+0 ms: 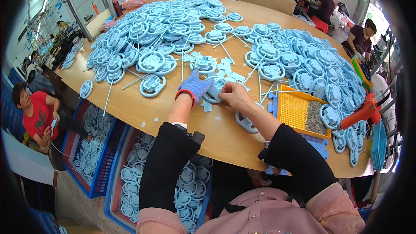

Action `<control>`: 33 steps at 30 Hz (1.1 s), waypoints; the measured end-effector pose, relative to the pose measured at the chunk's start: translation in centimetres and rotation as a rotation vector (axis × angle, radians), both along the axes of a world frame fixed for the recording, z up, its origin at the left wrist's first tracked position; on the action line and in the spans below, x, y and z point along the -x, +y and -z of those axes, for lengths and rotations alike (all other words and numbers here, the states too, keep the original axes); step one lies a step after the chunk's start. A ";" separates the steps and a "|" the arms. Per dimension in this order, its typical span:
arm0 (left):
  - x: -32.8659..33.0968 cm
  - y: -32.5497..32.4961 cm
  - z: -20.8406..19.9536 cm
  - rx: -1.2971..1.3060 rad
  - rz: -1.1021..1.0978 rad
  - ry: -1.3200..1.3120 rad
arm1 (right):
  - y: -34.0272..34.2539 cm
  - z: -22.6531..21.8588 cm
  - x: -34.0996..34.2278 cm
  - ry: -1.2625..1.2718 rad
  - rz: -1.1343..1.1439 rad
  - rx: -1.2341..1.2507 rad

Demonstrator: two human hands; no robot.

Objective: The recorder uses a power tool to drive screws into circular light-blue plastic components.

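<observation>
My left hand (195, 87), in a blue-violet glove with a red cuff, is closed on a light blue rounded plastic part (213, 92) above the wooden table (190, 123). My bare right hand (236, 96) pinches the right side of the same part; its fingertips are partly hidden. Just beyond my hands lie another ring-shaped part (203, 64) and small flat light blue pieces (234, 77). One loose part (246, 122) rests under my right forearm.
Heaps of light blue plastic parts (143, 34) (312, 60) cover the table's far left and right. At right stand a yellow basket (294, 108) holding small screws (316, 118) and an orange power screwdriver (360, 112). Blue crates (102, 177) stand below; a person in red (37, 115) sits left.
</observation>
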State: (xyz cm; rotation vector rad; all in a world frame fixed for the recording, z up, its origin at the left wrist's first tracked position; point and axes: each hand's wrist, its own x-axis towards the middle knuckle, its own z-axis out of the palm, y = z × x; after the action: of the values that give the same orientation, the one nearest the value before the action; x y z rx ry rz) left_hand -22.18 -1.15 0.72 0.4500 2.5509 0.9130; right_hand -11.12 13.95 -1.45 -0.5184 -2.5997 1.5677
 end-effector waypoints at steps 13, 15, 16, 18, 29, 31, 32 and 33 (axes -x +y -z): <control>1.7 2.7 1.0 -0.483 -0.285 -0.238 | 2.3 -0.6 3.4 -0.074 0.167 0.259; 1.0 2.8 0.8 -0.893 -0.323 -0.501 | 2.3 -0.7 2.7 -0.032 0.203 0.523; 0.7 2.4 1.1 -0.889 -0.324 -0.499 | 2.0 -1.2 2.3 -0.032 0.202 0.527; -0.2 1.3 2.0 -1.201 -0.159 -0.689 | 1.4 -2.2 1.3 -0.018 0.200 0.660; -8.7 4.5 0.4 -1.579 -0.249 -0.361 | 0.8 -3.6 -4.3 0.157 0.261 0.853; -9.6 4.5 0.3 -1.633 -0.265 -0.386 | 0.8 -3.8 -5.0 0.156 0.275 0.866; -9.9 4.6 0.4 -1.631 -0.259 -0.389 | 0.9 -3.8 -5.1 0.161 0.280 0.866; -10.2 4.7 0.5 -1.615 -0.239 -0.388 | 1.1 -3.9 -5.3 0.140 0.285 0.846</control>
State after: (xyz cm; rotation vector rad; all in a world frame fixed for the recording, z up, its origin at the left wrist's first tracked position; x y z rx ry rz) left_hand -12.01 3.59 0.26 0.2757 1.0365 2.6561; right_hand -5.82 15.07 2.43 -0.7322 -1.5671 2.4134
